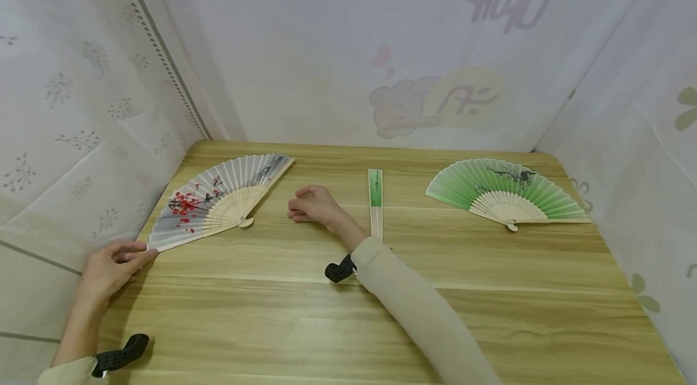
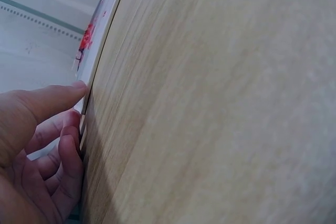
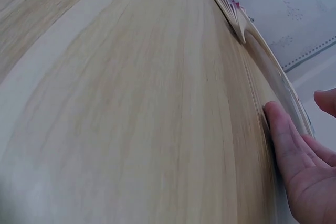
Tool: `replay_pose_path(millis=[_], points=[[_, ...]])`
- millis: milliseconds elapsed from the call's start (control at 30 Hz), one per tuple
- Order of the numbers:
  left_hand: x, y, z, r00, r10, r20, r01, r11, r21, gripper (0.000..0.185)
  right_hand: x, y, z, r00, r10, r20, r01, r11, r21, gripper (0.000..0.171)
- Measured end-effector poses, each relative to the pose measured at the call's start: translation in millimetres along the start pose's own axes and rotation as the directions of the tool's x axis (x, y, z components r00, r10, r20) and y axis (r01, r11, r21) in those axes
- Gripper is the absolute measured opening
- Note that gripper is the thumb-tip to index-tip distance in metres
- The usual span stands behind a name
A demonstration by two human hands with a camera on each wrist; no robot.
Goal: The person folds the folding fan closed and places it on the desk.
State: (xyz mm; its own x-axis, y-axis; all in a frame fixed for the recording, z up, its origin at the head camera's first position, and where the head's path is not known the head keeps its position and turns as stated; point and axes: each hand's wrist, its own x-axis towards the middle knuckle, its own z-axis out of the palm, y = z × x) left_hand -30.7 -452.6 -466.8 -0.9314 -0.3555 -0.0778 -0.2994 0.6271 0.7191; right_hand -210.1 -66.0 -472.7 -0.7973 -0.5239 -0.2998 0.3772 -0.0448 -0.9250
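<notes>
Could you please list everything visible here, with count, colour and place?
white fan: 1, open, white-grey with red blossoms and pale ribs, far left of the table.
closed fan: 1, folded, green top and pale sticks, middle of the table, beyond the right forearm.
green fan: 1, open, green with a dark branch print, far right.
table: 1, light wood grain, under everything.
cloth backdrop: white printed sheets on three sides.
wrist cameras: 2, black, one at each wrist.
sleeves: 2, beige.
left hand: at the table's left edge, fingertips at the white fan's lower corner.
right hand: resting on the table between the white fan and the closed fan, fingers loosely curled, holding nothing.
</notes>
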Motion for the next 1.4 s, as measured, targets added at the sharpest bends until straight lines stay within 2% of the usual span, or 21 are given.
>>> replay_pose_path(millis=[333,767,1033,1400], points=[[0.1,2.9,2.1,0.999,-0.002,-0.032,0.002,1.000,-0.007,0.048,12,5,14,0.999,-0.043,-0.027,0.044,0.998,0.043,0.056],[0.1,5.1,1.1,0.999,-0.024,-0.026,0.024,1.000,0.004,0.048,20,9,35,0.994,-0.066,-0.092,0.077,0.989,0.129,0.055],[-0.4,6.5,1.2,0.999,-0.039,-0.020,0.039,0.999,0.000,0.052,27,12,47,0.991,-0.038,-0.131,0.066,0.974,0.218,0.051],[0.3,2.8,1.9,0.999,-0.032,-0.031,0.032,0.999,0.007,0.051,30,14,61,0.994,-0.012,-0.111,0.047,0.948,0.316,0.051]])
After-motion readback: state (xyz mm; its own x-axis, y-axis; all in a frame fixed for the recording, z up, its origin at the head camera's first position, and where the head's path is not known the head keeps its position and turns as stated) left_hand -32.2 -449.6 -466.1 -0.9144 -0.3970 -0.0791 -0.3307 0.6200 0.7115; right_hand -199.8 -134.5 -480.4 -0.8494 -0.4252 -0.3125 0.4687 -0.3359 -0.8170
